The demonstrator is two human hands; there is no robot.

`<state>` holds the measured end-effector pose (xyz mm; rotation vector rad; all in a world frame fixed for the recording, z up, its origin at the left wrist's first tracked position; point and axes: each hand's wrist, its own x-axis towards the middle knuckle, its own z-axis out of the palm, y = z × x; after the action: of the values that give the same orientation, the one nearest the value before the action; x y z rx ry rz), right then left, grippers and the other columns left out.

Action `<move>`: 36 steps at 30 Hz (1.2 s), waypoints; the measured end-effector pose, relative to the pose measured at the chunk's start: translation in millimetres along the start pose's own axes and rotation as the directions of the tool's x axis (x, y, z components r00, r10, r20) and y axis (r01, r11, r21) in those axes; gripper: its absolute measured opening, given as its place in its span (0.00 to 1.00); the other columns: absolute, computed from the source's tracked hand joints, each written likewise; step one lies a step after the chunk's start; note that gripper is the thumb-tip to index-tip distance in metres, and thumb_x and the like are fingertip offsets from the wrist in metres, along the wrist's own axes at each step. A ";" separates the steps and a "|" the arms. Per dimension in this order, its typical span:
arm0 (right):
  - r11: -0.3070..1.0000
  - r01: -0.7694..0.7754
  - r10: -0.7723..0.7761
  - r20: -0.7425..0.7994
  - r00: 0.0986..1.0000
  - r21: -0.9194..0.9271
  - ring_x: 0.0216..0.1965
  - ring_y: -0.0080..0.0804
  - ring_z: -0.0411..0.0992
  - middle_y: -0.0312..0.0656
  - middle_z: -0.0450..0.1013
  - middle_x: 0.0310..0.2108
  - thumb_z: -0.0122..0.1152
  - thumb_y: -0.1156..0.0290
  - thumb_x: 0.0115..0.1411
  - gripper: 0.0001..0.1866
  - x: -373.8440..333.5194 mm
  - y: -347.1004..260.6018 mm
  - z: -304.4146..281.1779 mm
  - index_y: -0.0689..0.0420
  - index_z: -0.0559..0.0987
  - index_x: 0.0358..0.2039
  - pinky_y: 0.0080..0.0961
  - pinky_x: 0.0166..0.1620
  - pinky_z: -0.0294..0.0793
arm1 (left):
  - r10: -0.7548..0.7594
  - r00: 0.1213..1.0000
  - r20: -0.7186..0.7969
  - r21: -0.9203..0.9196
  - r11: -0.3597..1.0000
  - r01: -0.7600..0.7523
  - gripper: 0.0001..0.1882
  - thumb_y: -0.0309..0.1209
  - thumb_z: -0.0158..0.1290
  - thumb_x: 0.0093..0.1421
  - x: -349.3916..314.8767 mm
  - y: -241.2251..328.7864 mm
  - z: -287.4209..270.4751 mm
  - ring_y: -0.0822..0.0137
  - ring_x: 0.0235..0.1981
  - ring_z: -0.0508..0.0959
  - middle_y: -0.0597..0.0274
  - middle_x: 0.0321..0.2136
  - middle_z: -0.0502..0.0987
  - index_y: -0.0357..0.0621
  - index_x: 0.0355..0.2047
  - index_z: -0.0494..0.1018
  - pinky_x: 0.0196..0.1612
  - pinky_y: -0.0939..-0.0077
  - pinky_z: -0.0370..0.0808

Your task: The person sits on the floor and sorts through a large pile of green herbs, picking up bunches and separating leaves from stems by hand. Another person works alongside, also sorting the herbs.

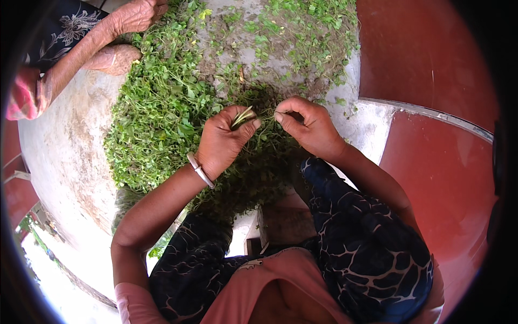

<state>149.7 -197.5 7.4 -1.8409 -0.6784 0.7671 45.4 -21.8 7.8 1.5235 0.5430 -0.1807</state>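
My left hand (218, 143), a pale bangle (200, 170) at its wrist, is closed round a small bunch of green stems (243, 117). The pale stem ends stick out between thumb and fingers. Just to the right, my right hand (315, 127) pinches with thumb and forefinger. A thin, dark strand seems to lie at its fingertips, too fine to name surely. Both hands are over a heap of leafy green herbs (156, 116), with a small gap between them.
At the upper left another person's hand (135, 17) reaches to the heap's edge. Loose greens and soil (291, 40) lie scattered on the pale floor (70, 140) beyond my hands. Red flooring (431, 178) spreads on the right. My patterned trouser legs (367, 237) flank the near side.
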 end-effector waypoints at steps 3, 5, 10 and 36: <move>0.999 0.020 -0.021 -0.031 0.999 -0.031 0.29 0.25 0.69 0.39 0.71 0.27 0.58 0.74 0.57 0.05 -1.4 2.3 3.1 0.60 0.74 0.32 0.22 0.34 0.68 | 0.053 0.998 0.046 0.021 0.998 -0.054 0.14 0.31 0.58 0.56 0.3 -4.1 4.3 0.80 0.28 0.70 0.70 0.28 0.75 0.36 0.41 0.73 0.31 0.84 0.70; 0.999 0.031 -0.032 -0.046 0.998 -0.011 0.26 0.28 0.70 0.42 0.72 0.26 0.58 0.73 0.56 0.05 -1.1 2.5 6.2 0.60 0.75 0.31 0.24 0.32 0.69 | 0.070 0.988 0.138 0.032 0.997 -0.075 0.18 0.32 0.58 0.56 -0.5 -2.5 5.6 0.78 0.34 0.72 0.66 0.34 0.77 0.36 0.45 0.72 0.38 0.82 0.71; 0.999 -0.005 0.006 -0.013 1.000 0.044 0.25 0.26 0.70 0.42 0.72 0.23 0.58 0.73 0.56 0.05 -3.0 4.7 8.7 0.61 0.75 0.31 0.24 0.30 0.69 | 0.191 0.963 0.188 0.309 0.920 -0.243 0.14 0.28 0.58 0.55 -5.0 -1.8 13.6 0.72 0.31 0.77 0.57 0.33 0.78 0.37 0.41 0.73 0.36 0.78 0.73; 0.991 -0.028 0.046 0.135 0.990 -0.131 0.29 0.35 0.73 0.46 0.73 0.33 0.60 0.60 0.56 0.15 -25.3 15.5 -12.1 0.58 0.74 0.37 0.29 0.34 0.70 | -0.226 0.951 0.210 -0.149 0.954 0.259 0.08 0.34 0.48 0.62 5.6 21.5 0.4 0.82 0.13 0.55 0.76 0.13 0.62 0.44 0.34 0.73 0.17 0.85 0.54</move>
<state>144.2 -228.6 1.9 -1.9344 -0.7997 0.8997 59.9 -19.7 24.5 1.2495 0.5770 -0.4543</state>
